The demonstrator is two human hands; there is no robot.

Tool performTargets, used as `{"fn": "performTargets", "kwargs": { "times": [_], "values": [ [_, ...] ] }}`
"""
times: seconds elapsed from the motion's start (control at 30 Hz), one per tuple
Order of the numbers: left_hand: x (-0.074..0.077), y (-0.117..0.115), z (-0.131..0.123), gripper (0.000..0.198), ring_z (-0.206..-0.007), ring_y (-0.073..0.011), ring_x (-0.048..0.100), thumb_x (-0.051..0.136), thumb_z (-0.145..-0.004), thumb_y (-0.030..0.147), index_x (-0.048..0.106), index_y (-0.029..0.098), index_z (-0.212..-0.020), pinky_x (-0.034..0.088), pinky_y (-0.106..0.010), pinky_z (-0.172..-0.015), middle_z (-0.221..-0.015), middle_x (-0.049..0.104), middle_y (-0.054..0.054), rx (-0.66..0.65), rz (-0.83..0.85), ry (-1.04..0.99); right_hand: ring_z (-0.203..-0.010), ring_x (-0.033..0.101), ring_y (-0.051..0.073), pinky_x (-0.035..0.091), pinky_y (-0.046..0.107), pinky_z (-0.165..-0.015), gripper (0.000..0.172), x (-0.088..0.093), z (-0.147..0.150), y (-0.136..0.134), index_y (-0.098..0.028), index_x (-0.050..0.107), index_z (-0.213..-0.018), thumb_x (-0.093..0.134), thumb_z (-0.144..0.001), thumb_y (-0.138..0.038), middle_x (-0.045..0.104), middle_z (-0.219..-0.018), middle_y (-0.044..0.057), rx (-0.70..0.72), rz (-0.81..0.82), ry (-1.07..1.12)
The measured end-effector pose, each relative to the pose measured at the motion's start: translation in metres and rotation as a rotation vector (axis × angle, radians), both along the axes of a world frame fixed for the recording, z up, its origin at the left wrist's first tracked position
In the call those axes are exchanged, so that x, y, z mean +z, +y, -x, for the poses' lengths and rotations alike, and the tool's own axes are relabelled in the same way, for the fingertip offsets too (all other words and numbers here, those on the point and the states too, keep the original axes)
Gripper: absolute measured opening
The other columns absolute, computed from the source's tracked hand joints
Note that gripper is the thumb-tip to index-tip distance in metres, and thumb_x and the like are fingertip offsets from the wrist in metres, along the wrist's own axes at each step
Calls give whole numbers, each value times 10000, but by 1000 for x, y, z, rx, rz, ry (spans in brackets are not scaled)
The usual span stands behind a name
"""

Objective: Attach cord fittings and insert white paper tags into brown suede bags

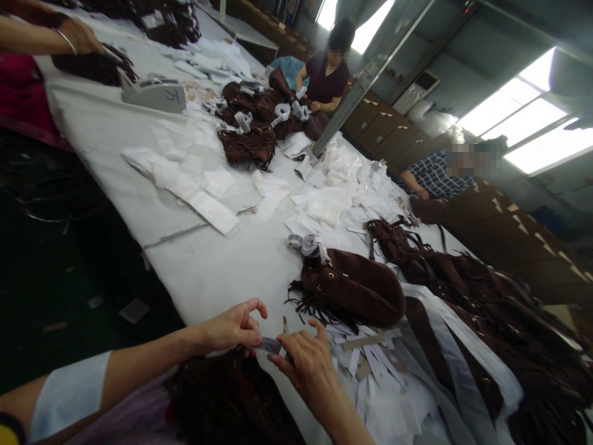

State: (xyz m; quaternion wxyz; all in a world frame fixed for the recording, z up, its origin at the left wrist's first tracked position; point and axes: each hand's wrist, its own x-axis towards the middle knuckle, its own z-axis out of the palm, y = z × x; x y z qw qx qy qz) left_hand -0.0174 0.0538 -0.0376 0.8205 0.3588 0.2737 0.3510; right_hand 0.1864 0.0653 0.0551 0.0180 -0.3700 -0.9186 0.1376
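My left hand [234,327] and my right hand [308,361] meet at the near edge of the white table [208,266]. Together they pinch a small grey strip [269,345] between thumb and fingers. A thin pointed piece [285,324] sticks up beside my right hand. Under my hands lies a dark brown fringed bag [227,402]. Another brown suede bag [356,287] with fringe and a grey wrapped part lies just beyond my right hand.
White paper pieces [194,179] and cut strips [370,364] litter the table. More brown fringed bags [463,290] pile at the right and far middle [254,123]. A grey tool [155,93] sits far left near another person's hand [78,34]. Two people sit across the table.
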Motion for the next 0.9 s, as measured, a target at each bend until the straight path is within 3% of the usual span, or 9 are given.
{"fn": "performTargets", "kwargs": {
  "times": [0.2, 0.43, 0.53, 0.63, 0.77, 0.9],
  "values": [
    [6, -3, 10, 383, -546, -94, 513, 654, -781, 354, 375, 213, -1003, 375, -190, -531, -641, 573, 60, -29, -73, 79, -725, 589, 170, 357, 413, -941, 116, -7, -6, -7, -217, 578, -944, 542, -885, -310, 634, -733, 12, 2, -26, 55],
    [48, 14, 9, 353, -765, -141, 548, 575, -824, 406, 469, 191, -1083, 426, -229, -627, -940, 594, -33, -111, -300, 345, -688, 585, 161, 438, 361, -863, 140, -1, 4, -10, -189, 592, -946, 527, -894, -302, 620, -700, 16, 5, -198, 208],
    [59, 13, 0, 371, -689, -129, 552, 600, -809, 382, 449, 210, -1102, 421, -212, -565, -891, 606, -12, -243, -329, 297, -705, 596, 165, 445, 360, -858, 134, 7, 7, -15, -192, 588, -964, 508, -904, -282, 628, -725, 20, 17, -225, 242],
    [60, 8, -6, 394, -659, -120, 552, 620, -794, 374, 426, 233, -1108, 429, -197, -533, -877, 597, 4, -328, -294, 227, -712, 606, 167, 449, 361, -854, 163, 12, 7, -22, -181, 563, -1038, 495, -909, -254, 644, -753, 27, 25, -261, 306],
    [61, -2, -10, 434, -637, -106, 538, 647, -769, 411, 417, 241, -1095, 439, -193, -528, -867, 565, 12, -263, -261, 213, -756, 632, 186, 461, 377, -870, 279, 12, 7, -28, -154, 514, -1159, 513, -900, -258, 672, -816, 56, 51, -348, 319],
    [67, -10, -13, 497, -625, -97, 505, 655, -738, 489, 402, 241, -1086, 410, -183, -512, -857, 559, 17, -225, -263, 192, -606, 622, 188, 520, 369, -748, 358, -5, 5, -31, -152, 486, -1245, 425, -929, -310, 653, -671, 44, 68, -595, 371]
  ]
}}
